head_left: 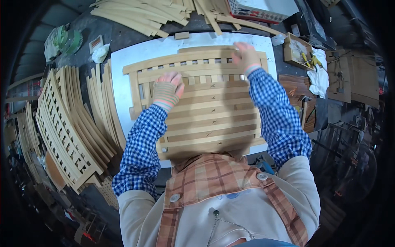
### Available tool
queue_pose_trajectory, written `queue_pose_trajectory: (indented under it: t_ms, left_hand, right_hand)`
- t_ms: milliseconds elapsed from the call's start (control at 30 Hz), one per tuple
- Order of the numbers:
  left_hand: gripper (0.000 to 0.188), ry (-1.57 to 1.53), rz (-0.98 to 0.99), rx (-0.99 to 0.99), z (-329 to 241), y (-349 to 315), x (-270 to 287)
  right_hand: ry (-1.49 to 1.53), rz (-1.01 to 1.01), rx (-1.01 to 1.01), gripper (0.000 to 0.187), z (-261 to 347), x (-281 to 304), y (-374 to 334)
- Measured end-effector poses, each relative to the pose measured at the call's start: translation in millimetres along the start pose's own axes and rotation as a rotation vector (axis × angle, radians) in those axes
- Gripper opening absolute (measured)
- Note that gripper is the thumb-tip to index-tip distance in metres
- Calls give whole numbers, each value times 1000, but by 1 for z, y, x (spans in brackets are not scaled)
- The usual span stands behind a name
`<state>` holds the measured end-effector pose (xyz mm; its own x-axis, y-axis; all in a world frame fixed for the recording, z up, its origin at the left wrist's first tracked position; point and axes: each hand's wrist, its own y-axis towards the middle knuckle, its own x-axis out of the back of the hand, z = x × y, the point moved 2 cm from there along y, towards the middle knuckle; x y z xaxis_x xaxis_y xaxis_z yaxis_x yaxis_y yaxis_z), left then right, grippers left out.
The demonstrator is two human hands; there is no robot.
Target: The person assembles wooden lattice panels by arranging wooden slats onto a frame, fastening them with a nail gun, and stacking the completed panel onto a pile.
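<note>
frame (205,109): pale tan wood, small dark pencil marks on the slats, under both sets of fingers
board (123,61): white, showing past the fingertips and left of them
left hand (167,89): glove striped pink, green and tan
right hand (246,57): pinkish glove, pale striped cuff
sleeves (142,148): blue and white check, behind both wrists
apron (214,177): tan and rust plaid, grey buttons
stack (66,123): same pale tan wood, well left of the left fingers
tape (68,39): green rolls, far left beyond the fingertips
bench (103,29): dark grey
rag (321,78): white, right of the right fingers
</note>
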<state>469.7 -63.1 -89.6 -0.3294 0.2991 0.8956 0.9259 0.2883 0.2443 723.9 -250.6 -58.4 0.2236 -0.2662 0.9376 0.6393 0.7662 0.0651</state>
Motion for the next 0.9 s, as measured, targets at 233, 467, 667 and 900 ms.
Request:
queue_pose_trajectory:
  t_ms: [233,467,667,900]
  left_hand:
    - [33,-204,2,-8,-25,-10,-16]
    - [34,-137,-178,-61,-38,-4,5]
    - [39,161,-230,-69,-39,29,23]
    - [41,174,-26,-109,39,-6,2]
  right_hand:
    - [-506,118,-193,43,-90,17,98]
    - [-340,0,167,30,-54,24,96]
    - [-229,397,467,29,103,-48,-12]
    - [-325,384,96,40,3,-12,-54]
